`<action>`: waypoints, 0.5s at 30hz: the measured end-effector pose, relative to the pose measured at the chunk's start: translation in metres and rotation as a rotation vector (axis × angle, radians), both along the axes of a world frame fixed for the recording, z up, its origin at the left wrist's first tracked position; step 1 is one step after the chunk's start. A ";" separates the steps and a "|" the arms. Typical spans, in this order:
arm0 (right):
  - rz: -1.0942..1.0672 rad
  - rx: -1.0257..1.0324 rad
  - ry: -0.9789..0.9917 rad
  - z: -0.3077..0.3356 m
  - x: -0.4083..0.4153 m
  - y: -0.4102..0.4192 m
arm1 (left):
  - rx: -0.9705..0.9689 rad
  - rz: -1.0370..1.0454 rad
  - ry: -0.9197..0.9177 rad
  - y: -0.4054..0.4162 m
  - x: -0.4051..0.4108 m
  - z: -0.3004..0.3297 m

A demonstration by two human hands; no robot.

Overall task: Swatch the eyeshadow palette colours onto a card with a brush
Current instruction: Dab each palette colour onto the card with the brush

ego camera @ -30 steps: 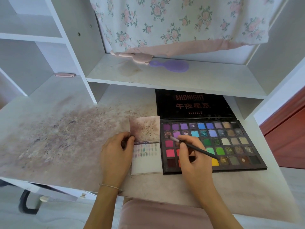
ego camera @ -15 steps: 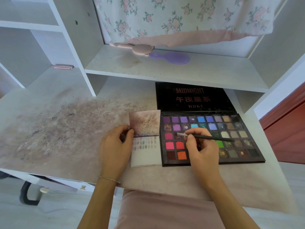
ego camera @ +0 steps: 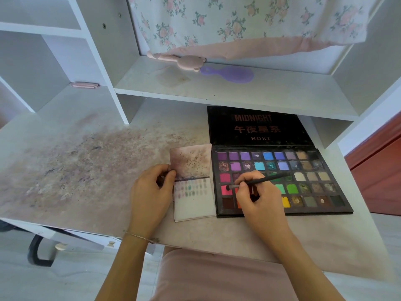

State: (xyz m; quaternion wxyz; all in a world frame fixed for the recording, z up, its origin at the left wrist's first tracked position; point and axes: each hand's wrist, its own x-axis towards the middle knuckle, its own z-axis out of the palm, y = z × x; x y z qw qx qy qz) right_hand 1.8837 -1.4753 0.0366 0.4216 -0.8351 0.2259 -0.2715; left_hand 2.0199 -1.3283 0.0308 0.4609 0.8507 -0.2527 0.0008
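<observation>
Brush (ego camera: 258,182) is pinched near its ferrule by the thumb and curled fingers of the right hand (ego camera: 260,198), over the open eyeshadow palette (ego camera: 338,205) on the desk (ego camera: 65,170). Bristle tip is seen on or just above the bright pink pan (ego camera: 225,190) at the palette's left column; actual contact cannot be confirmed. Long axis of the brush runs roughly from 9 o'clock (tip) to 2–3 o'clock (handle end), nearly flat, handle slightly raised toward the far side. Card (ego camera: 195,203) lies just beside the palette at its 9 o'clock edge, its long axis running 12 to 6; its upper flap is heavily speckled, and small swatch rows are seen below the fold, lower part bare. The card's left edge near the fold is pinched by the left hand (ego camera: 152,192), fingers curled, thumb on top.

Risks, as judged: neighbouring dark-pink and orange pans are close to the tip, so a stray sweep could pick up mixed colour. Loose powder could be dropped across the card when the loaded tip is carried toward 9 o'clock, smudging existing swatches. If the left-hand pinch is relaxed, the card could be dragged by the stroke. Swatches already sit tightly, so overlap is likely if the stroke is placed carelessly.
</observation>
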 end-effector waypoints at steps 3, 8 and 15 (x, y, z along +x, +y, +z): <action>0.010 -0.023 0.040 -0.003 0.000 -0.001 | -0.005 -0.006 0.005 0.001 0.000 0.000; -0.012 0.000 0.022 -0.003 -0.001 0.000 | -0.018 0.004 -0.003 0.000 -0.001 -0.001; -0.011 -0.008 0.004 0.000 -0.001 0.002 | -0.039 0.002 0.010 0.001 0.001 -0.001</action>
